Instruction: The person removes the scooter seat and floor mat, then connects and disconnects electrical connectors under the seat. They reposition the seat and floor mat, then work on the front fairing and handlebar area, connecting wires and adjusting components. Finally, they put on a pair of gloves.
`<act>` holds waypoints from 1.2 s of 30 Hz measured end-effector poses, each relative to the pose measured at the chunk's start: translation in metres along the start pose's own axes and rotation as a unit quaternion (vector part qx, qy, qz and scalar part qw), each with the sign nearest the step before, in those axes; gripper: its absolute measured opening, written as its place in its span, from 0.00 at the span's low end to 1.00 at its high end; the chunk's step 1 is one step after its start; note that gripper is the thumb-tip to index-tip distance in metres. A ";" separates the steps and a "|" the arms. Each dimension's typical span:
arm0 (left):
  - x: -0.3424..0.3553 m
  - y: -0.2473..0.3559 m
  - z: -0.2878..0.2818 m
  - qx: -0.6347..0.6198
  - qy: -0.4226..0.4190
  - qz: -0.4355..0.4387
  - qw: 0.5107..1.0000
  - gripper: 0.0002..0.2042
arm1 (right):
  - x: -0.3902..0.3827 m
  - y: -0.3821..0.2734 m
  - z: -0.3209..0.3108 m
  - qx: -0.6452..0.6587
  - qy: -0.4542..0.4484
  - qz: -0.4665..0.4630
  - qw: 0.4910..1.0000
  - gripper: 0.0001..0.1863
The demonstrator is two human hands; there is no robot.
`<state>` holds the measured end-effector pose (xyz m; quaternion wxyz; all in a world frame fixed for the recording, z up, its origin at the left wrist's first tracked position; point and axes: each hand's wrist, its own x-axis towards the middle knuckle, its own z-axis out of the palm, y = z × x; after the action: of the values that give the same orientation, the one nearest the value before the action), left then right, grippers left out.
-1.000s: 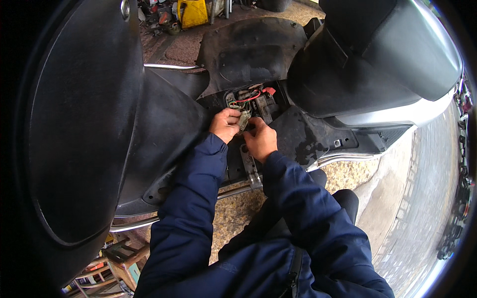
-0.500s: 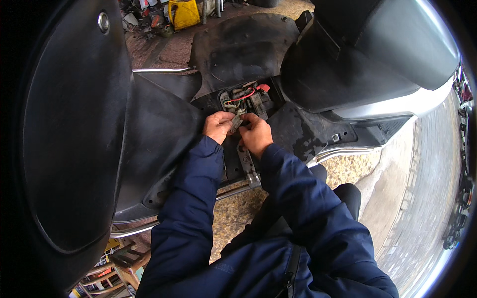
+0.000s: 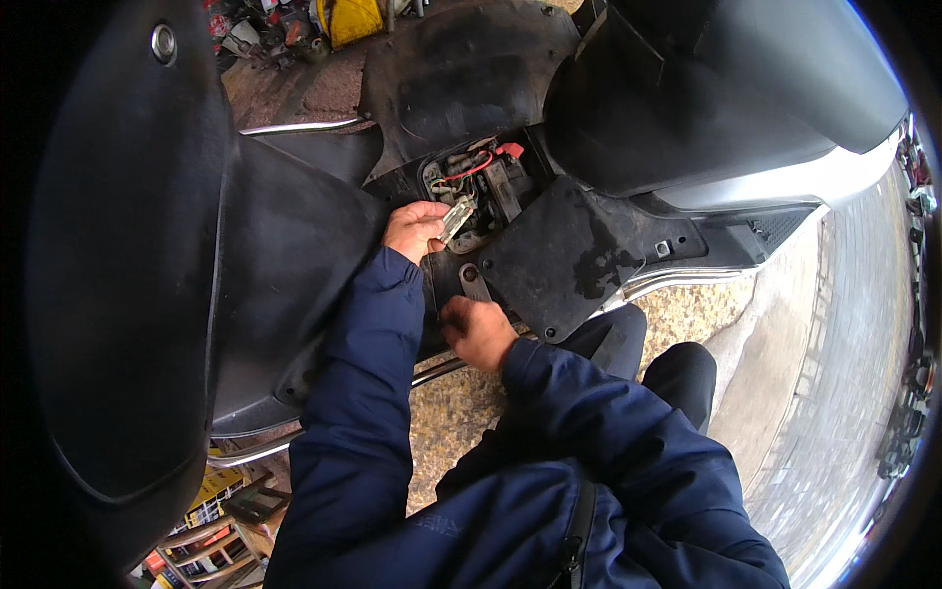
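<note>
In the head view a black scooter floorboard has an opened compartment (image 3: 500,183) with a red wire (image 3: 473,169), a red terminal cover (image 3: 508,149) and other wiring. My left hand (image 3: 413,225) grips a small pale, dirty rectangular component (image 3: 454,220) at the compartment's near left corner. My right hand (image 3: 476,329) has come lower, fingers curled, just below a metal bracket (image 3: 471,277); what is in its fingers, if anything, is hidden. A loose-looking black panel (image 3: 554,245) lies right of the compartment.
Large black body panels (image 3: 137,275) stand at left, and the black seat section (image 3: 706,98) at upper right. Behind are a yellow container (image 3: 348,18) and clutter. A wooden chair (image 3: 226,545) with items is at lower left. Paving (image 3: 834,363) runs along the right.
My right hand has left the component and moved down toward me, below the bracket. My left hand still holds the component. The view has shifted, moving the scene slightly up and left.
</note>
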<state>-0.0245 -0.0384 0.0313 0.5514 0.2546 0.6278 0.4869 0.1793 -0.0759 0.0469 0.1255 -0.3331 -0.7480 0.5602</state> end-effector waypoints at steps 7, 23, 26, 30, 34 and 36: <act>-0.003 0.001 0.007 0.057 0.016 0.042 0.997 0.12 | 0.013 -0.004 -0.027 0.052 0.028 0.031 0.998 0.12; -0.013 0.001 0.031 0.054 0.059 0.060 0.995 0.12 | 0.085 -0.005 -0.056 -0.067 0.210 -0.003 0.975 0.14; -0.007 -0.005 0.029 0.147 0.086 0.123 0.978 0.11 | 0.091 -0.004 -0.055 -0.104 0.216 0.008 0.971 0.13; -0.003 -0.015 0.030 0.161 0.105 0.222 0.956 0.11 | 0.094 -0.007 -0.057 -0.118 0.204 0.033 0.971 0.13; -0.005 -0.012 0.029 0.045 0.103 0.111 0.987 0.10 | 0.091 -0.014 -0.062 -0.113 0.170 0.044 0.978 0.15; -0.005 -0.010 0.029 0.036 0.093 0.121 0.988 0.11 | 0.091 -0.017 -0.065 -0.129 0.158 0.048 0.978 0.16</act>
<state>0.0064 -0.0373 0.0274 0.4187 0.3017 0.6577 0.5487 0.1420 0.0287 0.0676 0.1706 -0.4665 -0.7679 0.4046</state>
